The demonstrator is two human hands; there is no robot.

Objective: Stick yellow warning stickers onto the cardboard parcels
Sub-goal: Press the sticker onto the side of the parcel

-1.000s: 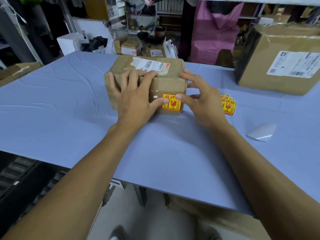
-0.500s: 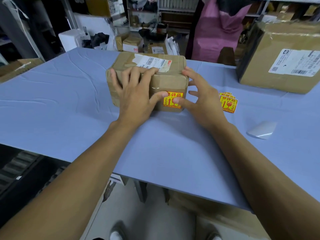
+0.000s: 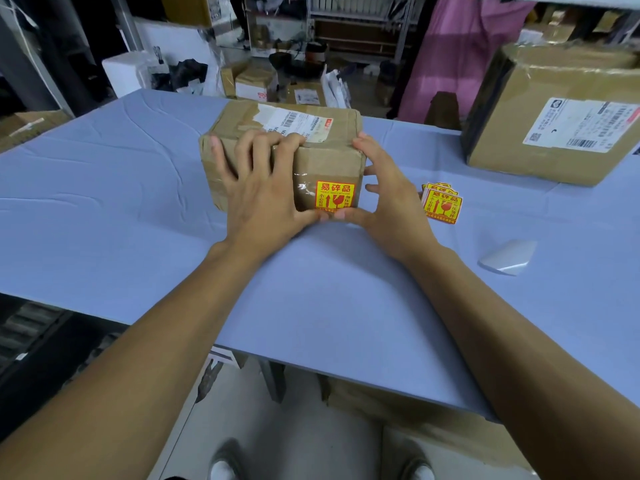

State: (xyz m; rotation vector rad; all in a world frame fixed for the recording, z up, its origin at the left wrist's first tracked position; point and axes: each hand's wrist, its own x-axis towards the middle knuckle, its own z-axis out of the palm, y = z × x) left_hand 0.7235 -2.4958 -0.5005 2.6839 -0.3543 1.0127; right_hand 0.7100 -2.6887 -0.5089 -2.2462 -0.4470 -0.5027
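Note:
A small taped cardboard parcel (image 3: 322, 161) with a white shipping label on top sits on the blue table (image 3: 104, 209). A yellow warning sticker (image 3: 335, 196) with red print is stuck on its near face. My left hand (image 3: 263, 188) lies spread over the parcel's near face and top edge, its thumb under the sticker. My right hand (image 3: 391, 202) cups the parcel's right corner, thumb touching the sticker's lower edge. A small stack of the same yellow stickers (image 3: 441, 204) lies on the table to the right.
A large cardboard parcel (image 3: 540, 133) with a white label stands at the back right. A curled white backing paper (image 3: 509, 256) lies right of my right arm. Boxes and clutter stand beyond the table's far edge. The table's near edge crosses under my forearms.
Both thumbs have slid down off the sticker to its lower edge, leaving its whole face visible. The parcel has stayed in place.

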